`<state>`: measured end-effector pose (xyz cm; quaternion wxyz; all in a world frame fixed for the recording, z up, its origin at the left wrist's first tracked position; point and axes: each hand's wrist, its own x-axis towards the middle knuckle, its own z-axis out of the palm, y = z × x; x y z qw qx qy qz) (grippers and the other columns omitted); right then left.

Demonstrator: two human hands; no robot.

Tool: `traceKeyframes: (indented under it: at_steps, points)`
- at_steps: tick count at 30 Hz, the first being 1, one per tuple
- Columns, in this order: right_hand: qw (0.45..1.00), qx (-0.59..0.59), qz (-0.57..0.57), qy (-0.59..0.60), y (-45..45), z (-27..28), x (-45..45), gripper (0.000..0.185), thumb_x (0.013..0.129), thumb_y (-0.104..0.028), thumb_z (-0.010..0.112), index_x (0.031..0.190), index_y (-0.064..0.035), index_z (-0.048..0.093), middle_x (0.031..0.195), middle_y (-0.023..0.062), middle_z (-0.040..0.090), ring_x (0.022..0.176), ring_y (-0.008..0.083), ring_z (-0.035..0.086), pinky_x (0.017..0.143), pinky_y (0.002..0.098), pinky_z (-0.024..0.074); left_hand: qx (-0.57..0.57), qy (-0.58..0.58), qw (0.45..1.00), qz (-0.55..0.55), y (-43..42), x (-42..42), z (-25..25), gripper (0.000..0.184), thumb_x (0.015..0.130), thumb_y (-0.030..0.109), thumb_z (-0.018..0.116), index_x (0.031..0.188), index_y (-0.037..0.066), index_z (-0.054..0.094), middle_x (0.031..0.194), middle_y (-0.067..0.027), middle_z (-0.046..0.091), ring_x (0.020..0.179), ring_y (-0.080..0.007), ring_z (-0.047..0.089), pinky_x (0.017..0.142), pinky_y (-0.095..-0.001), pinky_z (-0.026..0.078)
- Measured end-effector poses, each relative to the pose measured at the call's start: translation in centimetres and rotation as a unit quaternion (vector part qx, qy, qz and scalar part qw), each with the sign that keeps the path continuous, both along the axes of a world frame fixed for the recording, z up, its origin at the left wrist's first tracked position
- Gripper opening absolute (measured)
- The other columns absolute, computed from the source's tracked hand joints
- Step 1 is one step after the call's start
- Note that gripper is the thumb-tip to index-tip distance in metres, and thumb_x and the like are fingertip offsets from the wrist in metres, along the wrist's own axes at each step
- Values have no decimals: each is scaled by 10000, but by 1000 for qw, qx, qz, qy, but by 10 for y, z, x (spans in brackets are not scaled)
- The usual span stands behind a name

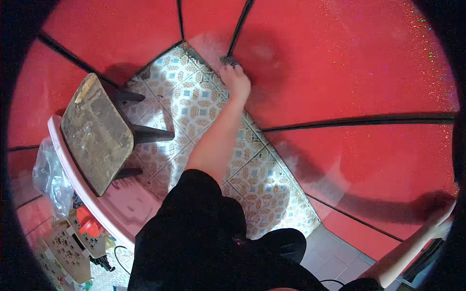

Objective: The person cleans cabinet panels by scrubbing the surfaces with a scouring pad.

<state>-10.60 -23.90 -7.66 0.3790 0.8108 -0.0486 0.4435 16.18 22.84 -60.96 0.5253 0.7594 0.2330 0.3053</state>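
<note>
From my end I count two bare hands, one left hand [237, 81] and one right hand [441, 219], and one small dark item [230, 61] at the left one's fingers. I see one stool [97, 138] with three legs showing, one pink piece of furniture [73, 167], one clear plastic bag [50, 177] and one red object [89, 224]. Black strips [359, 121] number at least four. Perforated beige containers [69, 250]: at least one, overlap hiding my exact count.

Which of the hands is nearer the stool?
Left. The left hand is right of the stool, low against the red wall; the right hand is farther, near the picture's right edge.
</note>
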Motion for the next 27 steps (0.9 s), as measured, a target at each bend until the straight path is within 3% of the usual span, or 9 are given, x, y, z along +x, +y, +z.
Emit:
traceKeyframes:
  at_steps: [7, 10, 14, 16, 18, 20, 21, 24, 27]
  points:
    - [1000, -10, -10, 10, -12, 10, -6, 518, 957, -456, 335, 1067, -81, 676, 829, 125, 696, 643, 225, 656, 600, 353, 520, -115, 278, 952, -56, 15, -8, -75, 306, 885, 198, 461, 1012, -59, 570, 958, -254, 604, 926, -404, 568, 818, -499, 434]
    - [1000, -9, -17, 15, -15, 12, -9, 502, 967, -432, 329, 1093, -83, 667, 848, 130, 698, 653, 220, 659, 612, 351, 526, -266, 212, 934, -111, 15, -14, -82, 399, 943, 282, 384, 1075, -56, 550, 947, -288, 596, 959, -474, 558, 836, -499, 443]
    - [999, 11, -29, 20, -27, 14, -14, 484, 979, -400, 319, 1128, -85, 655, 874, 136, 699, 666, 214, 664, 627, 347, 535, -204, 188, 954, -111, 7, 1, -95, 356, 956, 239, 370, 1116, -35, 532, 999, -263, 591, 971, -450, 549, 833, -491, 444]
    - [999, -28, -39, 15, -38, 12, -14, 490, 978, -414, 313, 1131, -100, 657, 858, 135, 700, 656, 218, 666, 601, 351, 531, -374, -26, 924, -77, -6, 3, -50, 270, 885, 159, 470, 1059, -28, 558, 1064, -226, 579, 992, -343, 550, 815, -485, 424]
    - [998, -65, -17, 16, -29, 9, -10, 495, 974, -430, 313, 1120, -114, 665, 837, 128, 702, 645, 220, 666, 585, 349, 529, -106, -10, 991, -81, -11, -15, 18, 276, 875, 141, 473, 1065, -48, 541, 1134, -283, 535, 1061, -410, 506, 908, -499, 395]
    - [997, -73, -8, 2, -14, 4, -4, 503, 966, -451, 310, 1145, -85, 603, 892, 157, 644, 710, 250, 616, 631, 373, 490, 41, -86, 995, -34, -26, -37, 79, 296, 866, 131, 465, 1064, -74, 545, 1171, -321, 498, 1105, -455, 463, 991, -487, 348]
    - [997, -76, -6, -6, -4, 0, -3, 511, 962, -461, 309, 1158, -70, 573, 919, 172, 615, 742, 265, 591, 654, 385, 470, 42, -87, 995, -33, -25, -37, 77, 296, 866, 131, 465, 1064, -74, 545, 1171, -321, 498, 1105, -455, 463, 991, -487, 348]
    - [997, -77, 1, -30, 19, -9, 3, 556, 951, -492, 304, 1196, -26, 480, 1001, 215, 529, 839, 309, 516, 723, 422, 412, 69, -113, 990, 43, -34, -31, 39, 322, 881, 145, 448, 1079, -87, 551, 1166, -316, 515, 1142, -427, 455, 1014, -460, 335]
    - [995, -83, 10, -56, 44, -16, 7, 623, 939, -524, 299, 1234, 18, 388, 1083, 259, 442, 937, 354, 441, 791, 458, 354, -267, 99, 957, -61, -43, -27, -106, 378, 930, 198, 420, 1152, -94, 512, 1191, -277, 527, 1144, -400, 476, 970, -446, 377]
